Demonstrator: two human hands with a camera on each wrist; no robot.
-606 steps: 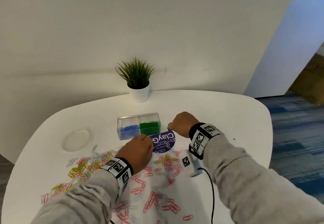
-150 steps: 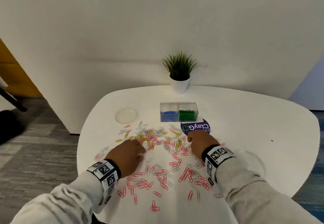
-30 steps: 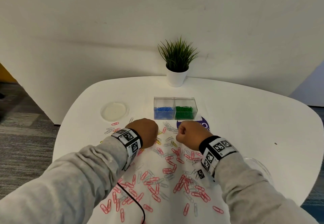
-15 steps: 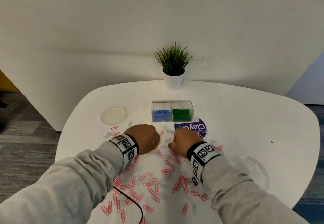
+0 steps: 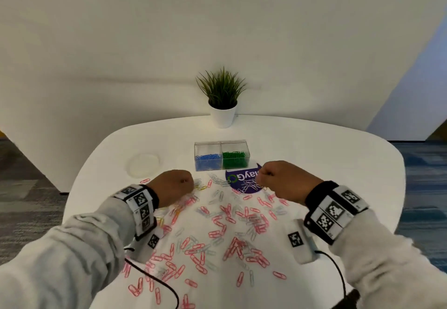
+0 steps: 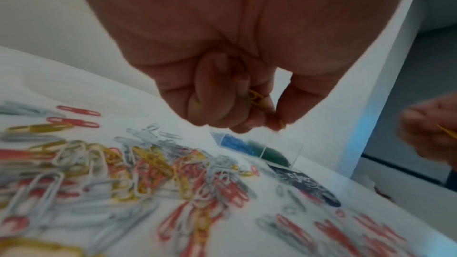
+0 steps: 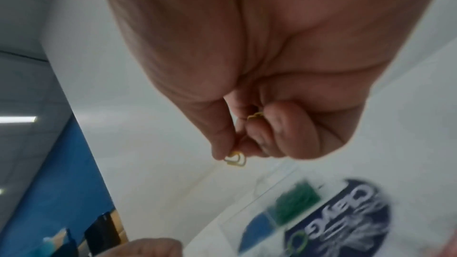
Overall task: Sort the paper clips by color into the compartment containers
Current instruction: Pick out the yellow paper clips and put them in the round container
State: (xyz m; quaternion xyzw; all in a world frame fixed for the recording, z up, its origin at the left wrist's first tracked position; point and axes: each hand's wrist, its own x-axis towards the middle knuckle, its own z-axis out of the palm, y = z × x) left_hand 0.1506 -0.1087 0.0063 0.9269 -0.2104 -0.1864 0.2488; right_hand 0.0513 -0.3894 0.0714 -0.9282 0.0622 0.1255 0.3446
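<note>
White worktop [image 5: 314, 154] carries a spread of pink, white and yellow paper clips [image 5: 217, 226], with the clear compartment container [image 5: 221, 155] beyond them holding blue clips left, green right. Left hand [image 5: 173, 187] hovers over the pile, its grip curled round yellow clips [image 6: 256, 98]. Right hand [image 5: 281, 179], above a purple sticker [image 5: 242, 181], pinches what looks like yellow clips [image 7: 236, 158], slightly blurred.
</note>
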